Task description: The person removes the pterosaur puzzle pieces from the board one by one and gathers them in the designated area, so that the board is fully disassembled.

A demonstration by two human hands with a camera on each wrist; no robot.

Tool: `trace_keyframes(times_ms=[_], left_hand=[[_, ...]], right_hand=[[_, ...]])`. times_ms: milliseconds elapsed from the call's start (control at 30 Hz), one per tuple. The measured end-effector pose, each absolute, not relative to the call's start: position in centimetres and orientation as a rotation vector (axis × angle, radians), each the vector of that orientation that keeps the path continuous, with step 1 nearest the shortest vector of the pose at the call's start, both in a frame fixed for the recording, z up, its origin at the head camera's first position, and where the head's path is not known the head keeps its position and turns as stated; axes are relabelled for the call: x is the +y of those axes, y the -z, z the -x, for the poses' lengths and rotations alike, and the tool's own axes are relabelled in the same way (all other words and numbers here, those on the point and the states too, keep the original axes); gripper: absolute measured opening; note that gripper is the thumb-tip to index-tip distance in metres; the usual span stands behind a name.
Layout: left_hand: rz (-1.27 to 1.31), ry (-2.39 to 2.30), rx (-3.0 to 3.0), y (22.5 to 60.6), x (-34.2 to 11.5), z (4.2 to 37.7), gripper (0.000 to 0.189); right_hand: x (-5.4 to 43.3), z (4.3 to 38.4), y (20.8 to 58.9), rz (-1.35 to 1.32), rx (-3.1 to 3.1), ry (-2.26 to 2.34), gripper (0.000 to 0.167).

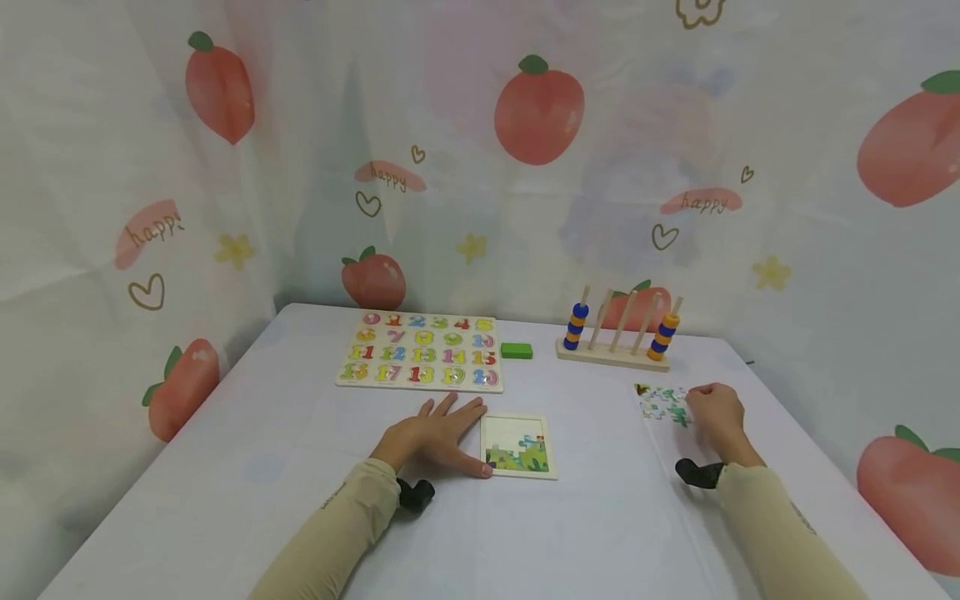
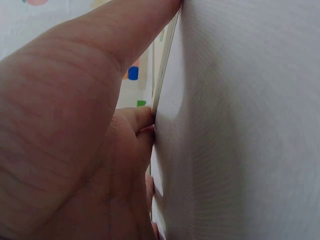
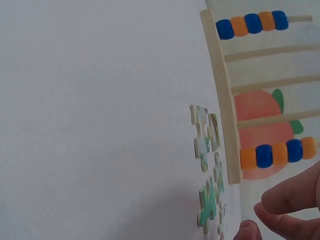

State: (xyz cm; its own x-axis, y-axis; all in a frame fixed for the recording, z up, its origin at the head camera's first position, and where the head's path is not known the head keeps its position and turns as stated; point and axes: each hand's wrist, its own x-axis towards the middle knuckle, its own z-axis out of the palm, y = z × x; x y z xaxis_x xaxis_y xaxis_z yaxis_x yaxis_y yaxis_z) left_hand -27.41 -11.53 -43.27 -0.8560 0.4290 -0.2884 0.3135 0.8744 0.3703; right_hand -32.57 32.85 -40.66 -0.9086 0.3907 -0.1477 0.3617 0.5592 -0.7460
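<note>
My left hand [image 1: 438, 435] lies with fingers spread along the left edge of a square puzzle tray [image 1: 552, 458]. Its thumb touches the tray's near left corner and a fingertip the far one. In the left wrist view, the thumb [image 2: 107, 35] presses the tray's thin edge. Joined green pieces [image 1: 520, 457] fill the lower part of the tray. At the right, my right hand [image 1: 718, 414] hovers beside loose jigsaw pieces [image 1: 662, 403]. The right wrist view shows its thumb and fingertips bent and apart, with no piece seen between them; several pieces [image 3: 207, 202] lie close by.
A number puzzle board [image 1: 420, 352] lies at the back left, with a green block [image 1: 517, 351] next to it. A wooden peg rack [image 1: 613, 356] with blue and orange beads stands at the back right. A printed curtain [image 1: 465, 125] hangs behind the white table [image 1: 600, 533].
</note>
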Motion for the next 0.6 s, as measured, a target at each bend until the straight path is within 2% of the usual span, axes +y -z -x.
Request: trace_keyframes(times_ms=[267,600], left_hand=[[-0.537,-0.477,2.68,42.2,-11.4,26.5,0.109],[-0.566,-0.47,2.676,41.8,-11.4,26.1,0.108]], right_hand=[[30.6,31.9,40.3,0.501,-2.737,-1.376,0.044],[27.1,30.8,40.5,0.14,-2.751,-1.37,0.035]])
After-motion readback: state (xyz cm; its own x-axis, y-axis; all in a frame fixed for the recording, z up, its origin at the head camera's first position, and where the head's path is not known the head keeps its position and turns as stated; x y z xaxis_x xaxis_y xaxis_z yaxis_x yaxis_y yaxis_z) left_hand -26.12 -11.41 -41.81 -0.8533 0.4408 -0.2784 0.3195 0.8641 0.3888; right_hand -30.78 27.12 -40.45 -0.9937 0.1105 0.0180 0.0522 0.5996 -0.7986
